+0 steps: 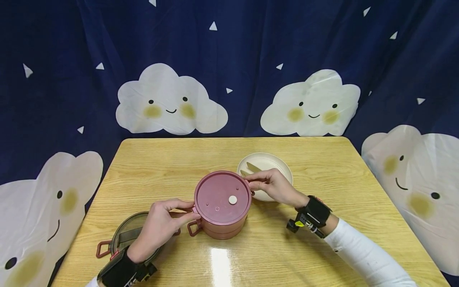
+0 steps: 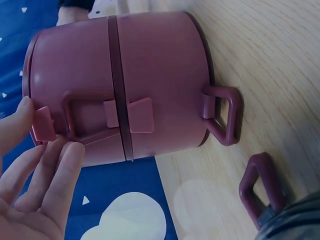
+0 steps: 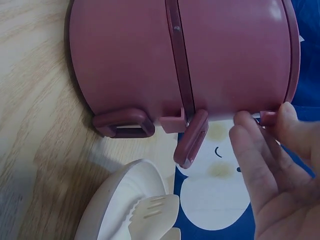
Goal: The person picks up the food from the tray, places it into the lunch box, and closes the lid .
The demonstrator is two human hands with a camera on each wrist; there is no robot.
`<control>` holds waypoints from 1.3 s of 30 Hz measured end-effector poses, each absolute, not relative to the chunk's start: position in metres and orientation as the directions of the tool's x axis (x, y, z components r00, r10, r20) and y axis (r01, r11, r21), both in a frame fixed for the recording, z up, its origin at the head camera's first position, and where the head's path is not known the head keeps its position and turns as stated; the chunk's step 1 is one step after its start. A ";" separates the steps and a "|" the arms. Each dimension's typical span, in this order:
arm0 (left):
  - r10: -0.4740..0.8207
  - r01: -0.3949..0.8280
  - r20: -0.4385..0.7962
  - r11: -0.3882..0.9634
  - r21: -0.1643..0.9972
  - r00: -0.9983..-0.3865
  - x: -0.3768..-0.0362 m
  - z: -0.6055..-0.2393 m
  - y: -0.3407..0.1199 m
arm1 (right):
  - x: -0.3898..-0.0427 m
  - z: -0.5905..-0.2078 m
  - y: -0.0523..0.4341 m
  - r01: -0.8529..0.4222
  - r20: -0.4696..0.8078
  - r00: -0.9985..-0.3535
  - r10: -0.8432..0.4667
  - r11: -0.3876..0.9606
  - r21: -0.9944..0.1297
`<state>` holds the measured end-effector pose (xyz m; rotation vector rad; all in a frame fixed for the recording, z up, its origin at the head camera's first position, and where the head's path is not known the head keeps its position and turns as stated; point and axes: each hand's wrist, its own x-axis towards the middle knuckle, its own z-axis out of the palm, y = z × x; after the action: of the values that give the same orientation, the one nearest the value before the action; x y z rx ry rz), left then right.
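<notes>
A round dark pink lunch box (image 1: 222, 205) sits on the wooden table (image 1: 322, 223), in the lower middle of the head view. It has two stacked parts and a flat lid on top with a small white dot on it.

The left hand (image 1: 161, 225) is at the left side of the box. Its thumb and fingers pinch a small pink clip tab (image 2: 44, 123) up near the lid. In the left wrist view the fingers (image 2: 50, 185) are only a little bent, and the tab sits between the thumb and the first finger.

The right hand (image 1: 274, 185) is at the right side of the box. Its fingertips (image 3: 250, 135) touch the edge just under the lid, next to another little tab (image 3: 267, 118). The fingers are bent a bit. A loose pink clasp (image 3: 191, 138) sticks out from the side of the box near them.

Behind the right hand, touching close to the box, is a pale plate (image 1: 277, 163) with a pale fork (image 3: 150, 212) on it. In the lower left of the head view, under the left wrist, lies a dark lid (image 1: 125, 235) with a red loop handle (image 1: 102, 249).
</notes>
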<state>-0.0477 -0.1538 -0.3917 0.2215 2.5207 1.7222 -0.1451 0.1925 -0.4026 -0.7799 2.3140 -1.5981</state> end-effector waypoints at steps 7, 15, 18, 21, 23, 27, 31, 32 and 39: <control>0.121 0.046 -0.005 0.419 0.907 -0.993 -0.049 -0.391 -0.152 | -0.147 -0.403 0.198 -0.280 0.084 -0.826 -0.558 0.277 -0.919; 0.216 0.071 -0.023 0.416 0.907 -0.976 -0.048 -0.398 -0.146 | -0.147 -0.404 0.196 -0.308 0.031 -0.764 -0.644 0.323 -0.895; 0.239 0.067 -0.033 0.397 0.915 -0.971 -0.048 -0.400 -0.144 | -0.147 -0.406 0.194 -0.299 0.015 -0.751 -0.660 0.320 -0.899; 0.233 0.025 -0.071 0.384 0.923 -0.970 -0.048 -0.400 -0.143 | -0.147 -0.408 0.194 -0.291 0.006 -0.753 -0.658 0.325 -0.900; 0.230 -0.002 -0.098 0.385 0.923 -0.968 -0.048 -0.399 -0.143 | -0.146 -0.407 0.195 -0.285 0.001 -0.758 -0.652 0.329 -0.900; 0.248 -0.017 -0.123 0.390 0.921 -0.961 -0.051 -0.395 -0.147 | -0.141 -0.405 0.195 -0.290 -0.001 -0.766 -0.643 0.347 -0.892; 0.280 -0.027 -0.144 0.381 0.924 -0.949 -0.054 -0.392 -0.152 | -0.136 -0.403 0.196 -0.300 -0.010 -0.775 -0.631 0.382 -0.874; 0.288 -0.035 -0.152 0.374 0.927 -0.945 -0.055 -0.392 -0.153 | -0.134 -0.403 0.196 -0.297 -0.017 -0.781 -0.624 0.396 -0.869; 0.306 -0.052 -0.171 0.363 0.930 -0.937 -0.062 -0.392 -0.156 | -0.121 -0.400 0.197 -0.251 -0.041 -0.816 -0.576 0.418 -0.873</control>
<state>-0.0622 -0.1564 -0.3919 0.2241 2.3140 1.5968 -0.1210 0.1965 -0.4005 -0.7128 2.3432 -1.3569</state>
